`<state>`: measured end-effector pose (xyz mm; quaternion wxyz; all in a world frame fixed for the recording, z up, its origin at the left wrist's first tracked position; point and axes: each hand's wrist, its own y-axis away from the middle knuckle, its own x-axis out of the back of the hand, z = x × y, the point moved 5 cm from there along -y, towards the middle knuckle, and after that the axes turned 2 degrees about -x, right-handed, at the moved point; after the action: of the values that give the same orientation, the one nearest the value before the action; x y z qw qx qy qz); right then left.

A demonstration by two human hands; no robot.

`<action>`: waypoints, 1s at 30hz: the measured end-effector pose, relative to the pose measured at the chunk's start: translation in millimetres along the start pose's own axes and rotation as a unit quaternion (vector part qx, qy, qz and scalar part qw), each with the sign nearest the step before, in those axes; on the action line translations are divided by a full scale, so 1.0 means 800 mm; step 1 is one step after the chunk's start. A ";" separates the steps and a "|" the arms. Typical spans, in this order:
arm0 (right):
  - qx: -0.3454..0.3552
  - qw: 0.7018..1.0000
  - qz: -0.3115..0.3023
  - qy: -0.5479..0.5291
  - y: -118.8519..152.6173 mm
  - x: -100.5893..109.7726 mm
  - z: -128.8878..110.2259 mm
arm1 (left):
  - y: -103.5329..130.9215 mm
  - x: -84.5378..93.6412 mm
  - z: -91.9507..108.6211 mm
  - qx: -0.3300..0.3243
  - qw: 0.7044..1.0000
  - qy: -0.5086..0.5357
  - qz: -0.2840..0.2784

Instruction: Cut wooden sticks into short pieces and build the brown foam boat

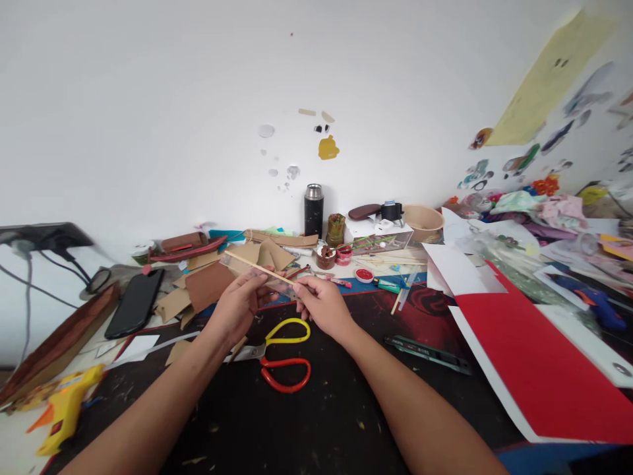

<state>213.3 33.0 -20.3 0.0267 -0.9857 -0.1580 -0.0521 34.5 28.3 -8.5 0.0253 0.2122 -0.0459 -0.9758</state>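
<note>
A thin pale wooden stick [270, 271] is held up at a slant over the black desk mat [346, 409]. The fingers of my left hand [242, 297] are closed on its middle part. My right hand [321, 302] pinches its right end. Just under the stick, between my hands, is something translucent that I cannot make out clearly. Scissors [285, 361] with one yellow and one red handle lie on the mat below my hands, their blades partly hidden by my left forearm. Pieces of brown cardboard [210, 287] lie behind my left hand.
At the left are a yellow glue gun [69, 409], a black phone [134, 303] and a long brown cardboard trough [59, 343]. A green utility knife [428, 353] and red paper [539, 356] lie to the right. Behind stand a black thermos [313, 211] and small paint jars [325, 258].
</note>
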 end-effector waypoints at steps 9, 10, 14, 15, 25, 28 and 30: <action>-0.001 1.000 0.003 0.007 0.001 -0.001 -0.002 | -0.001 0.002 -0.004 -0.006 1.000 0.003 0.009; 0.000 1.000 0.004 0.007 0.001 -0.001 -0.002 | -0.001 0.002 -0.004 -0.006 1.000 0.003 0.011; -0.001 1.000 0.005 0.007 0.001 0.000 -0.002 | 0.000 0.001 -0.005 -0.006 1.000 0.005 0.014; -0.002 1.000 0.005 0.007 0.001 -0.001 -0.002 | 0.001 0.002 -0.004 -0.006 1.000 0.006 0.015; 0.000 1.000 0.003 0.009 0.003 -0.001 -0.003 | 0.002 -0.002 -0.003 -0.003 0.999 0.005 0.032; -0.002 1.000 0.002 0.010 0.003 -0.001 -0.003 | 0.003 -0.003 -0.003 0.000 0.999 0.006 0.041; -0.004 1.000 0.000 0.009 0.003 -0.001 -0.003 | 0.004 -0.004 -0.002 0.002 0.999 0.006 0.044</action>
<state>213.0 30.2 -18.3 0.0244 -0.9853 -0.1571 -0.0617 38.0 25.5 -8.7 0.0685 0.2163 -0.0566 -0.9723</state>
